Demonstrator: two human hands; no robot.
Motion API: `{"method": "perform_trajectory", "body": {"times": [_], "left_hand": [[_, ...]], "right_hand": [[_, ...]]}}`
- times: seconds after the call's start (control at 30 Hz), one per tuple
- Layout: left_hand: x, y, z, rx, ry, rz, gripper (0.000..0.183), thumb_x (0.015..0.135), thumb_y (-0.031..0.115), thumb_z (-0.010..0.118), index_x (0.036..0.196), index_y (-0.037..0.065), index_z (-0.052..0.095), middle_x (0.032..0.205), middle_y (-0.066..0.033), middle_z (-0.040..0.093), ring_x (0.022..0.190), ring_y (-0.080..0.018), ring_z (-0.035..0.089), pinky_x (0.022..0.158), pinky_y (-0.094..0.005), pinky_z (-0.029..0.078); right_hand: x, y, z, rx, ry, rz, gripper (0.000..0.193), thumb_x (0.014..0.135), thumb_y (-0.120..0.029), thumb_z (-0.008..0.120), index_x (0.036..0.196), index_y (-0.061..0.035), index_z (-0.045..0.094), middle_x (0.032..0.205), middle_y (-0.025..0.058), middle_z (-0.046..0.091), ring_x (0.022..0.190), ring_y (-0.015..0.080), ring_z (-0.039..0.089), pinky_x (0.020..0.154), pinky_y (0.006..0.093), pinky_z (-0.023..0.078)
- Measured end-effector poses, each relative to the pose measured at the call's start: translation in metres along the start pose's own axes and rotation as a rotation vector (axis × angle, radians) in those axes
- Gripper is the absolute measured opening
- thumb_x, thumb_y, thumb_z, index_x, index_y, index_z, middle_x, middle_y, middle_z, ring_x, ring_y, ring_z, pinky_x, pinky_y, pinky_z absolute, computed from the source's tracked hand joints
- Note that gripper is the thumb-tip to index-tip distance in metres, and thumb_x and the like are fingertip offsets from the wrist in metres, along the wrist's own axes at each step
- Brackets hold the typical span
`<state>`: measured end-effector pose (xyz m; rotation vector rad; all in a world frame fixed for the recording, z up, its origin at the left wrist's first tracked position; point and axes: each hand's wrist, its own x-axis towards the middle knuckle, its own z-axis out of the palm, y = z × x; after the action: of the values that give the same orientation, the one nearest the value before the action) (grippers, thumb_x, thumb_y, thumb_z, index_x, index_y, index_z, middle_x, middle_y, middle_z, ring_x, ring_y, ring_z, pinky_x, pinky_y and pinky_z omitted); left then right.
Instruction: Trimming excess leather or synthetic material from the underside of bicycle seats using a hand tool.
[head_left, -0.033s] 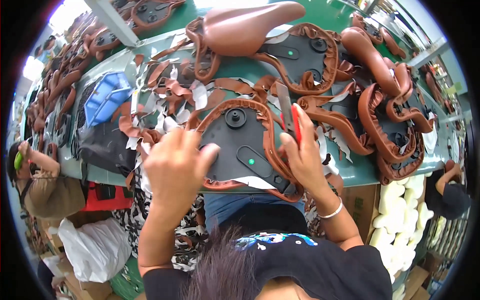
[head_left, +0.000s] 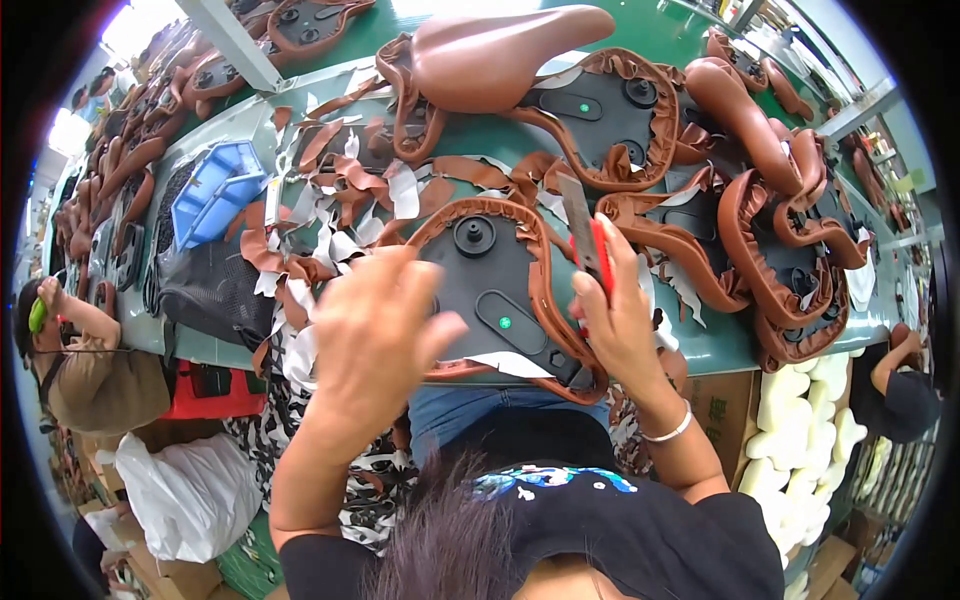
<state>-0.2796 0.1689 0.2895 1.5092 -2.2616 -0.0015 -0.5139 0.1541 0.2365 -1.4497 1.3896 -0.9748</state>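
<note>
A bicycle saddle (head_left: pixel 450 285) lies upside down on the table in front of me, its grey base bordered by gathered brown cover material. My left hand (head_left: pixel 370 335) hovers over its left side, blurred, with thumb and fingers apart and nothing visible between them. In my right hand (head_left: pixel 622 315), beside the saddle's right edge, is a red-handled utility knife (head_left: pixel 592 245) with the blade pointing up and away from me. A strip of white material (head_left: pixel 497 363) shows along the near edge of the saddle. Part of the base is hidden behind my left hand.
Brown and white offcuts (head_left: pixel 365 190) litter the table beyond my left hand. An upright saddle (head_left: pixel 480 60) and several overturned ones (head_left: pixel 790 260) lie behind and right. A blue tray (head_left: pixel 215 195) and black mesh (head_left: pixel 215 295) are left. Co-workers (head_left: pixel 105 370) sit at both sides.
My left hand has shifted right and slightly nearer me, over the saddle's left part. My right hand and the knife have moved a little to the right and nearer me.
</note>
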Motion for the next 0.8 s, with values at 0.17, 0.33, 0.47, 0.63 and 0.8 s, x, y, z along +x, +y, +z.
{"method": "perform_trajectory", "body": {"times": [0.17,0.33,0.47,0.63,0.8], "left_hand": [[0.019,-0.008,0.053,-0.626,-0.57,0.348,0.022,0.064,0.022,0.076,0.084,0.013,0.069,0.088,-0.0066,0.054,0.092,-0.0249,0.054,0.077,-0.0381,0.041],[0.059,-0.021,0.066,-0.729,-0.797,0.202,0.017,0.065,0.023,0.072,0.076,0.01,0.073,0.078,-0.0056,0.059,0.077,-0.0239,0.06,0.069,-0.0353,0.043],[0.059,-0.023,0.074,-0.84,-0.752,0.239,0.015,0.068,0.019,0.073,0.077,0.008,0.073,0.067,-0.0044,0.051,0.066,-0.0189,0.053,0.061,-0.0324,0.039],[0.048,-0.024,0.066,-0.72,-0.658,0.218,0.016,0.067,0.02,0.073,0.077,0.008,0.072,0.068,-0.0048,0.052,0.067,-0.0201,0.055,0.06,-0.0345,0.04],[0.039,-0.036,0.043,-0.609,0.123,-0.108,0.021,0.079,0.027,0.069,0.081,0.006,0.067,0.083,-0.0107,0.058,0.081,-0.0312,0.059,0.072,-0.0389,0.046]], "right_hand": [[-0.038,0.015,-0.03,-0.287,-0.008,-0.42,0.052,0.086,-0.011,0.063,0.133,-0.0034,0.044,0.096,0.0178,0.066,0.075,0.0307,0.068,0.068,0.0333,0.053],[-0.046,0.005,-0.04,-0.574,-0.38,-0.568,0.052,0.078,-0.012,0.069,0.128,-0.0189,0.055,0.064,0.0048,0.053,0.05,0.019,0.053,0.047,0.032,0.045],[-0.026,-0.013,-0.022,-0.936,-0.439,-0.743,0.047,0.082,-0.013,0.061,0.128,-0.0215,0.054,0.063,0.0066,0.044,0.048,0.0211,0.049,0.043,0.0349,0.039],[-0.043,-0.026,-0.049,-1.087,-0.674,-0.403,0.059,0.082,-0.012,0.059,0.137,-0.0238,0.041,0.069,0.012,0.051,0.055,0.0274,0.058,0.045,0.0392,0.045],[-0.035,-0.003,-0.072,-0.757,-0.546,-0.297,0.045,0.08,-0.019,0.07,0.122,-0.0113,0.056,0.082,0.0121,0.06,0.07,0.0258,0.062,0.061,0.0361,0.048]]}}
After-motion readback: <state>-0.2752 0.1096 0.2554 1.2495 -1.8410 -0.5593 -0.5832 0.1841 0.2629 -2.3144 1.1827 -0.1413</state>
